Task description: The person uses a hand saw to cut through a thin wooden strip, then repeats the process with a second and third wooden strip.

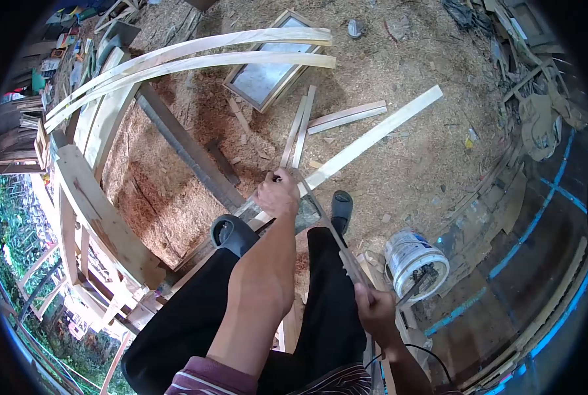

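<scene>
My left hand (pixel 278 193) is closed at the near end of a long pale wooden strip (pixel 379 135), low in the middle of the view. What exactly its fingers grip is too small to tell. My right hand (pixel 377 314), lower right, is wrapped round a long thin tool or bar (pixel 352 262), which runs up and left toward my left hand. Two thin wooden sticks (pixel 300 131) lie just beyond my left hand. A grey clamp-like or glassy piece (pixel 308 214) shows between my knees, its shape unclear.
A white bucket (pixel 417 263) with dark items stands right of my right hand. Curved pale boards (pixel 188 52) arch at the upper left, near a framed pane (pixel 267 69) on the shavings-covered ground. A dark beam (pixel 185 145) slants toward my sandalled feet. Wooden framing (pixel 103 210) stands left.
</scene>
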`<action>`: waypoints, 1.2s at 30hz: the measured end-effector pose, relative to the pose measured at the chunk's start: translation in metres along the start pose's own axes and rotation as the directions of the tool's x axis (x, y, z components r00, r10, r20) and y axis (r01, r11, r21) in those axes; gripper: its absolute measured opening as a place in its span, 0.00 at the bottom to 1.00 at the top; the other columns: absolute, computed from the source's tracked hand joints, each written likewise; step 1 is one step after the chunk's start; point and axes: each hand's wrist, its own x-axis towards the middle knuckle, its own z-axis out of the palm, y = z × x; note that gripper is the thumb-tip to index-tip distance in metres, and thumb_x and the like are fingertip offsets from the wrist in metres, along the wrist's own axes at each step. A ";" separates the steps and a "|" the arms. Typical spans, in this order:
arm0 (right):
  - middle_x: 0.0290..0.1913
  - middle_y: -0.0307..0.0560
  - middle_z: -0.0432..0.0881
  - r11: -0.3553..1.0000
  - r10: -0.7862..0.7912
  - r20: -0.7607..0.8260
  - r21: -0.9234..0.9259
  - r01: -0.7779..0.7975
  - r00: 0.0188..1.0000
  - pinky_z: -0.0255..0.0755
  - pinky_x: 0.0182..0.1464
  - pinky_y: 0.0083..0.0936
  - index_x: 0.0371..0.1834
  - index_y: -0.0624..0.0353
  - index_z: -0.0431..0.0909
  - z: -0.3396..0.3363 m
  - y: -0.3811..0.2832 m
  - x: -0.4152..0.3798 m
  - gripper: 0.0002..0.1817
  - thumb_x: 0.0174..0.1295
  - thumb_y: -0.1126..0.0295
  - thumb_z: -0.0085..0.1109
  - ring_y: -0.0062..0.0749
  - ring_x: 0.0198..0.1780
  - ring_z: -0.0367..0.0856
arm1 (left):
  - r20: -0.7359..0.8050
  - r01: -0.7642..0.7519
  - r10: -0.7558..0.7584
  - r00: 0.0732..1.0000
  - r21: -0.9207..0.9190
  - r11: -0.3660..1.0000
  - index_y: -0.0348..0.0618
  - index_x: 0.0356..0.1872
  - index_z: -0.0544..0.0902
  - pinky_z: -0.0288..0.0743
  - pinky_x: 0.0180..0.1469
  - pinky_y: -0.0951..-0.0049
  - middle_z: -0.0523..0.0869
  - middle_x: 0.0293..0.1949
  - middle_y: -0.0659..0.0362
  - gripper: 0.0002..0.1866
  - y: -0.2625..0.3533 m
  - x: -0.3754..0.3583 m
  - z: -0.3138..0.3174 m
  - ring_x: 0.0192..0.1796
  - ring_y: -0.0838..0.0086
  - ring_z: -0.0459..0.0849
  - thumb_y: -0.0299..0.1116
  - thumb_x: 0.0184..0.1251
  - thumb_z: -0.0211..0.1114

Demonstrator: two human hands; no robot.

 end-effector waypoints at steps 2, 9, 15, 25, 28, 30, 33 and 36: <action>0.16 0.59 0.75 0.970 -0.241 -0.162 -0.010 0.243 0.957 0.71 0.27 0.36 0.29 0.66 0.81 0.017 0.000 0.032 0.20 0.65 0.57 0.53 0.49 0.23 0.81 | 0.014 0.009 -0.009 1.000 0.006 1.000 0.43 0.41 0.86 0.61 0.59 0.65 0.86 0.36 0.46 0.25 -0.001 -0.001 0.000 0.46 0.58 0.83 0.47 0.60 0.45; 0.20 0.66 0.75 0.971 -0.236 -0.102 -0.062 0.231 0.966 0.70 0.30 0.44 0.27 0.68 0.80 0.048 -0.040 0.126 0.24 0.66 0.54 0.50 0.64 0.28 0.77 | -0.013 0.009 -0.009 1.000 -0.009 1.000 0.43 0.37 0.87 0.63 0.57 0.62 0.86 0.35 0.46 0.24 -0.008 -0.002 0.007 0.45 0.58 0.83 0.48 0.60 0.46; 0.10 0.53 0.66 0.996 -0.082 -0.079 0.033 0.085 0.993 0.62 0.21 0.29 0.21 0.68 0.79 -0.002 0.025 -0.013 0.19 0.65 0.65 0.55 0.25 0.15 0.67 | -0.035 -0.003 0.002 0.999 -0.022 1.000 0.43 0.35 0.87 0.63 0.57 0.63 0.86 0.34 0.46 0.23 -0.002 -0.003 0.000 0.43 0.59 0.83 0.47 0.60 0.47; 0.17 0.66 0.72 0.941 -0.338 -0.242 -0.082 0.328 0.910 0.65 0.27 0.44 0.23 0.72 0.77 0.067 -0.023 0.135 0.32 0.67 0.48 0.47 0.62 0.24 0.77 | -0.037 -0.018 0.015 0.999 -0.076 0.997 0.43 0.39 0.87 0.64 0.56 0.61 0.86 0.33 0.46 0.25 -0.006 -0.003 0.003 0.45 0.59 0.83 0.48 0.61 0.45; 0.18 0.67 0.71 0.938 -0.344 -0.192 -0.106 0.329 0.919 0.67 0.28 0.43 0.23 0.71 0.78 0.026 -0.007 0.048 0.28 0.67 0.52 0.48 0.53 0.24 0.81 | -0.028 -0.007 0.005 1.000 -0.059 0.998 0.44 0.39 0.87 0.65 0.56 0.61 0.86 0.34 0.46 0.25 -0.009 0.002 0.014 0.45 0.59 0.83 0.49 0.60 0.45; 0.14 0.61 0.68 0.951 -0.310 -0.177 -0.051 0.306 0.934 0.63 0.23 0.37 0.20 0.71 0.76 0.013 0.022 0.011 0.27 0.67 0.55 0.49 0.31 0.19 0.77 | -0.008 0.024 -0.025 1.000 -0.069 0.997 0.44 0.39 0.87 0.65 0.56 0.61 0.86 0.34 0.46 0.25 -0.009 0.001 0.013 0.44 0.58 0.83 0.48 0.60 0.46; 0.21 0.67 0.76 0.984 -0.161 -0.081 -0.084 0.154 0.984 0.71 0.29 0.43 0.25 0.67 0.81 0.006 0.012 0.015 0.24 0.67 0.55 0.49 0.61 0.28 0.80 | -0.049 0.000 -0.003 0.999 -0.072 0.997 0.43 0.38 0.87 0.65 0.57 0.62 0.86 0.32 0.47 0.24 -0.007 0.000 0.009 0.43 0.58 0.83 0.48 0.59 0.46; 0.19 0.70 0.74 0.973 -0.223 -0.141 -0.094 0.211 0.965 0.71 0.30 0.45 0.24 0.72 0.79 0.040 -0.014 0.089 0.30 0.67 0.50 0.47 0.63 0.29 0.79 | -0.064 -0.044 0.037 0.997 -0.102 0.994 0.48 0.39 0.88 0.68 0.54 0.60 0.86 0.34 0.45 0.23 -0.008 -0.001 0.005 0.42 0.54 0.84 0.49 0.58 0.48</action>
